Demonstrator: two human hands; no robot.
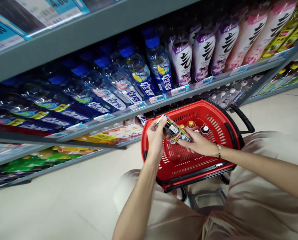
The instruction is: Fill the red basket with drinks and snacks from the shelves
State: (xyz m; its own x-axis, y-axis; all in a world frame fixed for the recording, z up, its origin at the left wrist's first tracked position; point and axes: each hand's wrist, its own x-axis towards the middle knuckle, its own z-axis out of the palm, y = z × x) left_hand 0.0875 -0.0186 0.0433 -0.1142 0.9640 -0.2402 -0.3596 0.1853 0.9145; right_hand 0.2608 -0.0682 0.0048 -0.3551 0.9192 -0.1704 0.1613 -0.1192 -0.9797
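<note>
While it is hanging tilted over the red basket (221, 128), the dark can (174, 129) is being gripped at both ends: the left hand (156, 136) is wrapping its fingers around the upper end, and the right hand (197, 143), with a bracelet (218, 151) at its wrist, is pinching the lower end from beneath. A few bottles (197, 126) are standing in the far part of the basket, which is resting in front of the person's knees on the pale floor (63, 200). Behind it, blue-capped drinks (138, 73) and purple and pink bottles (204, 53) are filling the grey shelf (164, 96).
</note>
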